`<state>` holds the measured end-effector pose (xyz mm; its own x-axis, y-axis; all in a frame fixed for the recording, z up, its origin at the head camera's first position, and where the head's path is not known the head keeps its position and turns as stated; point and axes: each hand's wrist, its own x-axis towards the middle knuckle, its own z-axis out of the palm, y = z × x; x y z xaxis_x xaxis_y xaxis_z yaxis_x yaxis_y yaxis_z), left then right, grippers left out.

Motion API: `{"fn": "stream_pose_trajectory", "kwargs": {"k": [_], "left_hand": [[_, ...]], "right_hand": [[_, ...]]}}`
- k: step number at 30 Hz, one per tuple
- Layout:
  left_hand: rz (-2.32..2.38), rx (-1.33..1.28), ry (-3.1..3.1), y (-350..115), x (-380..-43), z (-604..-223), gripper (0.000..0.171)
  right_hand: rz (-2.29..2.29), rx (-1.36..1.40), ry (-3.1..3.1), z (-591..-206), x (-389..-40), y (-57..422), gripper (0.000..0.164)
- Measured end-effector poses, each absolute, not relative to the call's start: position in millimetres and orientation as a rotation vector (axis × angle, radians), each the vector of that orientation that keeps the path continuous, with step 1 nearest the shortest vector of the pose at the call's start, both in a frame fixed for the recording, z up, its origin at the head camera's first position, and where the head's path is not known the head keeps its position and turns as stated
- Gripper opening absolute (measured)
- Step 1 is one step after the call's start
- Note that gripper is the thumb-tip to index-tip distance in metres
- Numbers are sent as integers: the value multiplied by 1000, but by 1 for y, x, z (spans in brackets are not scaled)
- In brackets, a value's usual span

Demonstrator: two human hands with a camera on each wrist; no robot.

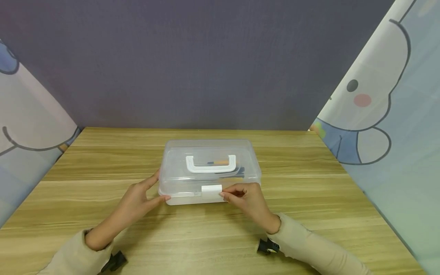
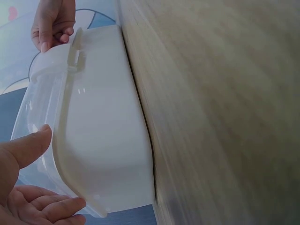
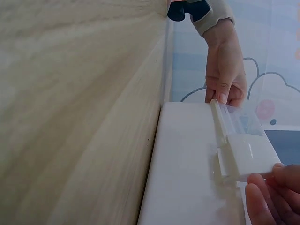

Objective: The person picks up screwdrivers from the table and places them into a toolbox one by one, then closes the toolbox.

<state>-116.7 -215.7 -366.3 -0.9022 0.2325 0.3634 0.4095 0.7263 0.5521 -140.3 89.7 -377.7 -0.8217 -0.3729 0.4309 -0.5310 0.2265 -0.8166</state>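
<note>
A plastic storage box [image 1: 178,185] with a clear lid and white base rests on the wooden table, its lid down. In the head view my left hand [image 1: 139,198] holds the box's front left corner, thumb on the front and fingers along the side. My right hand [image 1: 248,196] pinches the right edge of the white front latch [image 1: 211,190] between thumb and fingers. The right wrist view shows that latch [image 3: 253,154] tilted out from the white base [image 3: 183,164]. A white carrying handle [image 1: 211,169] lies on the lid.
Through the lid, blurred orange and dark blue items [image 1: 237,172] show inside the box. The wooden table [image 1: 206,240] extends around it. A dark grey panel [image 1: 199,68] stands behind, and cartoon-printed curtains [image 1: 385,133] hang at both sides.
</note>
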Motion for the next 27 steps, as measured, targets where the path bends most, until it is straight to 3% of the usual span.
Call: {"fn": "stream_pose_trajectory", "kwargs": {"k": [27], "left_hand": [[-927,-540,-2633,-217,-120,-373,79]], "right_hand": [[1426,957,-2480,-377,-142,87,19]]}}
